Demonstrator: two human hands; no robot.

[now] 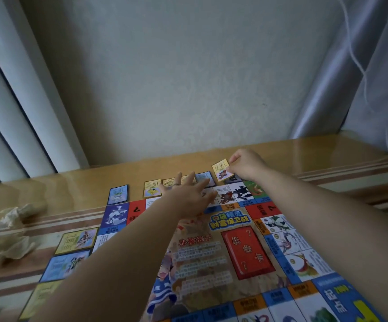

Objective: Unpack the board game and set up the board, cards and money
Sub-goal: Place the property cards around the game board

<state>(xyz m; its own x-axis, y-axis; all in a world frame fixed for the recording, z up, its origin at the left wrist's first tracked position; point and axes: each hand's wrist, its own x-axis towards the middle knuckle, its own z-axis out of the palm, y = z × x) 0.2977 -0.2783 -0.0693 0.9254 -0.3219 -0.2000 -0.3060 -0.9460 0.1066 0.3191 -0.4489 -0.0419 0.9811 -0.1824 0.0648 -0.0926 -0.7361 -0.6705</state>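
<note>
Yellow card [221, 170], upper centre, pinched by right hand [246, 163]; best laid square along the board [241, 252] edge while the flat, released left hand [189, 196] steadies it.

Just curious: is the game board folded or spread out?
Spread: the board lies flat on the table, squares and centre showing.

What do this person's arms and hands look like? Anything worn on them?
Both forearms are bare; no sleeves show. The left hand wears a thin ring on one finger. The right hand shows no ring, watch or band.
</note>
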